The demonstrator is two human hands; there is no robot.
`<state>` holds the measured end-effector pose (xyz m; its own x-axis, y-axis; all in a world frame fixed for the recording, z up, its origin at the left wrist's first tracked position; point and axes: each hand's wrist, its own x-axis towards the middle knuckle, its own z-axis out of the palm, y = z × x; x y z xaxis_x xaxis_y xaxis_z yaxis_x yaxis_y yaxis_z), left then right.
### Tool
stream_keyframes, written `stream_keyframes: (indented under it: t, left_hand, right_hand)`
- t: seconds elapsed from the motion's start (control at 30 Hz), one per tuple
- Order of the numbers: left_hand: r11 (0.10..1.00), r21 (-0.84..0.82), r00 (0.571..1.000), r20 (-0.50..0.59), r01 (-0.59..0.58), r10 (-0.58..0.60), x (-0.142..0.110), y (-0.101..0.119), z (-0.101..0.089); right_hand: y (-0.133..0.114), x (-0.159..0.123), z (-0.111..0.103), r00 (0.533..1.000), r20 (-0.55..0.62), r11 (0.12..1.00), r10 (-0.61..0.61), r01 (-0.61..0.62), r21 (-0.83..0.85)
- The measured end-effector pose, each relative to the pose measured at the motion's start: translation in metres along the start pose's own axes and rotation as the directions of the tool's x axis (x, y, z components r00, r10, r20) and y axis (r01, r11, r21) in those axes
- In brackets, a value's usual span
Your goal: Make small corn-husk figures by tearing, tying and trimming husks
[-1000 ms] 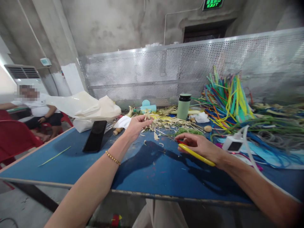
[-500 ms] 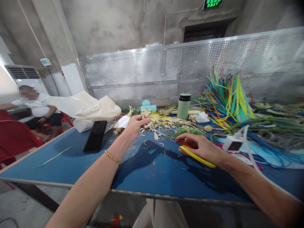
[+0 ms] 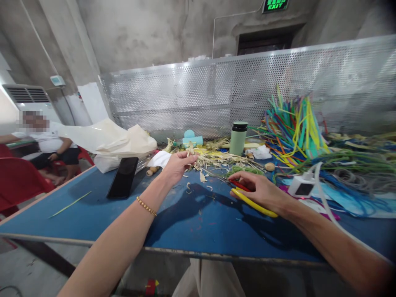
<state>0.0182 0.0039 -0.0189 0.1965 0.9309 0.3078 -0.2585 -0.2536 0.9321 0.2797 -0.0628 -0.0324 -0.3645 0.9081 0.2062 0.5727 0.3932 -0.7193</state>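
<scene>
My left hand (image 3: 179, 166) is closed in a pinch above the middle of the table, holding a pale dried plant strip (image 3: 190, 149). Its far end is hard to separate from the heap of dried scraps (image 3: 210, 159) behind it. In my right hand (image 3: 265, 190) are scissors (image 3: 256, 205) with one red and one yellow handle, blades pointing left towards the scraps. The blades are thin and blurred, so how far apart they are cannot be made out. Green fibres (image 3: 246, 170) lie just beyond the scissors.
A phone (image 3: 123, 177) and a pale plastic bag (image 3: 123, 140) lie left on the blue table (image 3: 185, 231). A green bottle (image 3: 238, 140) stands at the back. Coloured strips (image 3: 297, 132) and a white charger (image 3: 302, 186) with a cable are right. Someone sits far left (image 3: 48, 142).
My left hand has shifted very slightly right, still pinching the strip. The scissors stay in my right hand at nearly the same spot. The whole view has slid a little.
</scene>
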Motion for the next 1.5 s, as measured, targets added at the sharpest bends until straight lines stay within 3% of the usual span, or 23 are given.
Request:
stream_keyframes:
  t: [0.33,0.53,0.63,0.87,1.5]
  left_hand:
    - [1.0,-0.025,1.0,0.0,-0.01,0.01,0.001,0.001,-0.001]
    - [0.997,-0.067,0.99,-0.127,0.048,-0.056,0.003,0.006,-0.005]
    - [0.999,-0.032,0.986,-0.164,0.028,-0.033,0.004,0.007,-0.008]
    - [0.975,0.201,0.99,-0.088,-0.09,0.109,0.0,0.008,-0.003]
    - [0.85,0.492,0.982,0.115,-0.186,0.149,-0.002,0.009,-0.002]
  right_hand:
    - [-0.005,-0.003,0.002,0.999,-0.024,0.997,-0.032,0.034,0.073]
    - [-0.003,-0.006,-0.005,0.998,-0.055,0.999,-0.028,0.027,-0.029]
    - [-0.003,-0.006,-0.008,0.996,-0.079,0.999,-0.034,0.031,-0.039]
    - [0.001,-0.006,-0.008,0.997,-0.065,0.996,-0.034,0.029,-0.081]
    - [0.008,-0.006,-0.003,0.988,-0.117,0.965,-0.102,0.069,-0.254]
